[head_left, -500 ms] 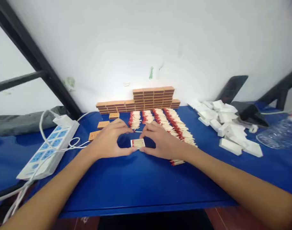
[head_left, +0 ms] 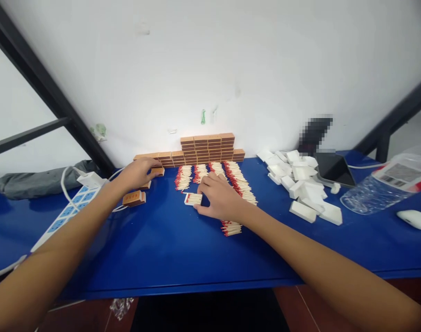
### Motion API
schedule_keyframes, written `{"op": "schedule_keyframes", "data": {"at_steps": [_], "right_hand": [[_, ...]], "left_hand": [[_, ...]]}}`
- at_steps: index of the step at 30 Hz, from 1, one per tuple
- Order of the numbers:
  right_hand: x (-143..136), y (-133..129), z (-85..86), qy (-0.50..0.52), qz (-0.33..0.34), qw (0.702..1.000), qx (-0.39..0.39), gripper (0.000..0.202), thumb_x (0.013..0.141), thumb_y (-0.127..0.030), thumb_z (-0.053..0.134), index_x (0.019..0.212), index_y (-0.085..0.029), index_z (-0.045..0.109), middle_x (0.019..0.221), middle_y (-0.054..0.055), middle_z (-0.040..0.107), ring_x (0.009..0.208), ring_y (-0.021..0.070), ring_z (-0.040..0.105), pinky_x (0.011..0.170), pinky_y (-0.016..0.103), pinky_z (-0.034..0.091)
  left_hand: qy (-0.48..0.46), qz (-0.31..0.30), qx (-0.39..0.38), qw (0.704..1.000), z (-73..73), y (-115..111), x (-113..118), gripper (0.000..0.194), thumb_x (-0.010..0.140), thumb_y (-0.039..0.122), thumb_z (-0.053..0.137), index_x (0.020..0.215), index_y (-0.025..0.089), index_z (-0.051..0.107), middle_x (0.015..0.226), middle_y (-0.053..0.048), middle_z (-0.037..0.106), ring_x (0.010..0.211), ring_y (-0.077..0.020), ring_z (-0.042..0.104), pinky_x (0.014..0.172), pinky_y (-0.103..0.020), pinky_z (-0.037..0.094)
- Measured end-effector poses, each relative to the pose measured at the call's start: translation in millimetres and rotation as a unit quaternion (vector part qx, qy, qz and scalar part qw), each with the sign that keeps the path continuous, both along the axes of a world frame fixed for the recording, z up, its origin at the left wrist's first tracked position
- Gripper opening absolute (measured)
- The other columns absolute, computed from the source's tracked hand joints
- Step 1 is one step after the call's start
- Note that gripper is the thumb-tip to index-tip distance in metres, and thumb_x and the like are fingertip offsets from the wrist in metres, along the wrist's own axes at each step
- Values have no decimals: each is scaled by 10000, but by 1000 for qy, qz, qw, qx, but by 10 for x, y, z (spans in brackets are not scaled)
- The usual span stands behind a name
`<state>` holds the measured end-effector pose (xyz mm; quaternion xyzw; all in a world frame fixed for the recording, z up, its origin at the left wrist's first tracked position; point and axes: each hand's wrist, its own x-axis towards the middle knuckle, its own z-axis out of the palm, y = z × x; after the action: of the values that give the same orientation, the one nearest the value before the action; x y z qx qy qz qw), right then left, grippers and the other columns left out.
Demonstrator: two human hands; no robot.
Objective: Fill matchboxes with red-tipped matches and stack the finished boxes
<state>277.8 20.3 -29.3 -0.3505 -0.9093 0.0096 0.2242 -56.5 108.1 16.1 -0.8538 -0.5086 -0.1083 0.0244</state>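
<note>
At the table's middle, my right hand [head_left: 220, 197] pinches the right end of a small white matchbox tray [head_left: 193, 199], thumb in front and fingers behind. Matches with red heads lie side by side in that tray. Over to the left, my left hand [head_left: 138, 174] has its fingers and thumb closed around an orange matchbox sleeve [head_left: 157, 172]. Nearer me lies another orange matchbox sleeve [head_left: 133, 198], and one more is partly hidden under my left hand. Several rows of loose matches [head_left: 240, 182] stretch behind and beside my right hand.
Stacked matchboxes [head_left: 207, 150] line the wall. White empty trays [head_left: 303, 184] form a heap at right, near a dark device [head_left: 335, 168], a clear plastic container [head_left: 379, 189] and a white mouse [head_left: 415, 219]. A power strip [head_left: 75, 203] with cables lies left.
My left hand has let go of the tray of matches and moved left and back to the farthest matchbox sleeve. My right hand stays on the tray. The camera view has shifted somewhat.
</note>
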Motion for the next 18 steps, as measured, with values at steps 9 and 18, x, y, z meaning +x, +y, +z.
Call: {"op": "schedule_keyframes", "data": {"at_steps": [9,18], "right_hand": [[-14,-22,47,-29,9,999,-24,362,976,-454,762,1087,-110,758,1129,162,714,1172,336,559,1047,498,439],[74,109,150,82,-80,993,-38,245,960,-405,750,882,-196,650,931,91,733,961,274,594,822,393,438]], "left_hand": [[6,36,-73,997,-27,293,-49,576,752,637,759,1130,208,828,1201,-156,821,1102,-368,741,966,-428,558],[-85,23,-40,995,100,-225,170,644,826,698,726,1227,200,799,1192,-121,811,926,-275,745,843,-384,606]]}}
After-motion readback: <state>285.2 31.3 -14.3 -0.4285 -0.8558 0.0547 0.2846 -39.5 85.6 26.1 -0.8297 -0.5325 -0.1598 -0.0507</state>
